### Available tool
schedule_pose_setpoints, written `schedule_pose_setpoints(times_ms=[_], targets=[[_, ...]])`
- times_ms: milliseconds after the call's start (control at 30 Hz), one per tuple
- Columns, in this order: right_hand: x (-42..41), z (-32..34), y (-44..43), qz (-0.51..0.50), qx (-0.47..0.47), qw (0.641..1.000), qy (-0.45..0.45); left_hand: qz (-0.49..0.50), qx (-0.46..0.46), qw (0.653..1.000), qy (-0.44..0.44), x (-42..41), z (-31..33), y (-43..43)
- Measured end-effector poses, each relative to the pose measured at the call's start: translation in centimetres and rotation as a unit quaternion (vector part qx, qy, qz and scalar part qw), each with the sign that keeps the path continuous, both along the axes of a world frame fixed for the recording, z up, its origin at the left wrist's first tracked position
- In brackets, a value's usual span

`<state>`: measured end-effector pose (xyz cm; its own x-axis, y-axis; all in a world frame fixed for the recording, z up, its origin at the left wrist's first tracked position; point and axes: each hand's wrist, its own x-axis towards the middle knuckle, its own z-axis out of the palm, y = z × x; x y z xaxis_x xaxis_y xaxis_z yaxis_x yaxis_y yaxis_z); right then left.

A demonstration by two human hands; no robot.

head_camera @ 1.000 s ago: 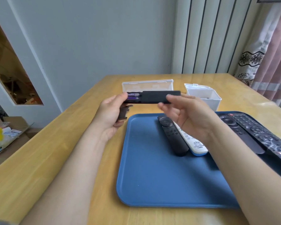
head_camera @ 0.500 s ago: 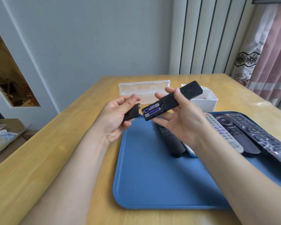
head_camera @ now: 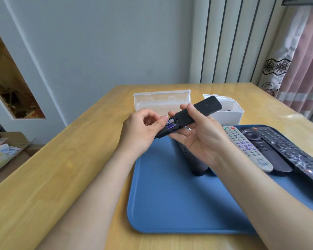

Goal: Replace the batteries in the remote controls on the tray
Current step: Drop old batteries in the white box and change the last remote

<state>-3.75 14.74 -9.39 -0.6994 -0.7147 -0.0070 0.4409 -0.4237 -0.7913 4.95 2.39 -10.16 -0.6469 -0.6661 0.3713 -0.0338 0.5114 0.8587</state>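
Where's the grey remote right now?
Head view, right of centre: the grey remote lies on the blue tray, between the right hand and a black remote.

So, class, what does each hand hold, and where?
The right hand holds the black remote, its grip round the middle; the left hand pinches the open battery end, thumb on the batteries.

Clock read from bare middle of blue tray (head_camera: 161, 204): free to pass from 6 to 9, and over bare table (head_camera: 61, 168) beyond 9. Barred at 12 by held black remote (head_camera: 199, 112), with clear box (head_camera: 161, 101) and white bin (head_camera: 229, 117) behind; at 1 to 3 by remotes (head_camera: 246, 148) lying side by side
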Motion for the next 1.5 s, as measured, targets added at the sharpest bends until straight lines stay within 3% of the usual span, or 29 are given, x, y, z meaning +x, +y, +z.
schedule_pose_setpoints(times_ms=[233, 467, 767, 1000, 1500], targets=[[0.3, 0.3, 0.2, -0.003, 0.004, 1.000, 0.009, -0.002, -0.094, 0.996, 0.012, 0.2, 0.2, 1.0], [-0.2, 0.3, 0.3, -0.069, 0.038, 0.997, 0.008, -0.095, -0.106, 0.985, -0.094, 1.2, 1.2, 0.2], [-0.1, 0.5, 0.4, -0.095, 0.046, 0.994, 0.028, -0.083, -0.143, 0.984, -0.059, 1.3, 1.3, 0.7], [0.1, 0.6, 0.3, -0.097, 0.045, 0.994, 0.032, -0.090, -0.098, 0.991, -0.003, 1.2, 1.3, 0.5], [0.5, 0.6, 0.2, -0.086, 0.045, 0.993, 0.069, -0.085, -0.147, 0.985, -0.016, 1.4, 1.4, 0.7]])
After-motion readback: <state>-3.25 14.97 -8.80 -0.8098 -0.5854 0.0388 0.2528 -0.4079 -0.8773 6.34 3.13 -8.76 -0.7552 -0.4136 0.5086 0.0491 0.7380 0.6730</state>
